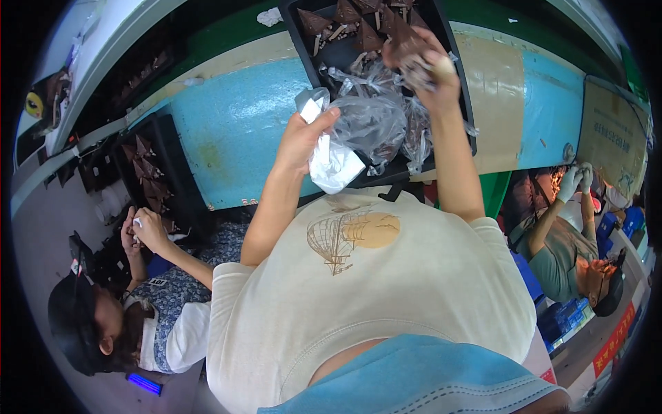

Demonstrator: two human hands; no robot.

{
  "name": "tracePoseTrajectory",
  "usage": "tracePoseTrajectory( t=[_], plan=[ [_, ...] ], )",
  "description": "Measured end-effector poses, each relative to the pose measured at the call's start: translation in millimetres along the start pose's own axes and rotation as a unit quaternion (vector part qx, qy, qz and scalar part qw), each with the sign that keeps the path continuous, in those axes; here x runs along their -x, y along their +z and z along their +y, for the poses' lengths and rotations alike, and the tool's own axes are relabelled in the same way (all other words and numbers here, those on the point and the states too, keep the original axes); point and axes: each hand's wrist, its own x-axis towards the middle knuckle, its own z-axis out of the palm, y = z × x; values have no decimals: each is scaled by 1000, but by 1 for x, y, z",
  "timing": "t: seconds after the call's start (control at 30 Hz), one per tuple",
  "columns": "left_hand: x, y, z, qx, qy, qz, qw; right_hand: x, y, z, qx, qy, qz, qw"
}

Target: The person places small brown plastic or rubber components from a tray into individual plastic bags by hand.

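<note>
My left hand (301, 141) is closed on the edge of a see-through plastic bag (376, 121) and a crumpled white sheet (334, 165), its thumb pressed on top. Higher and to the right, my right hand (441, 79) is wrapped round a brown cone-shaped piece (407, 41), partly smeared by motion. Both hands are over a black tray (467, 110). At its far end stand several brown cone-shaped pieces (369, 36) with pale stubs. Nearer to me, bagged brown pieces (416, 134) lie in the tray, partly under the plastic bag.
A blue and tan work surface (238, 131) runs beneath the tray. At left, a co-worker (162, 310) handles something small beside another black tray (176, 148) of brown pieces. A gloved co-worker (569, 234) is at right, near a cardboard box (614, 134). White scrap (269, 16) lies beyond the tray.
</note>
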Motion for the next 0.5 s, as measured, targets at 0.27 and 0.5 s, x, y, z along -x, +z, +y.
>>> tracePoseTrajectory(
  t=[0.27, 0.5],
  plan=[
    [11, 13, -1, -34, 29, -14, 999, 98, 7, -12, 106, 306, 58, 944],
    [17, 14, -4, -97, 46, -66, 992, 98, 10, 27, 123, 376, 185, 899]
  ],
)
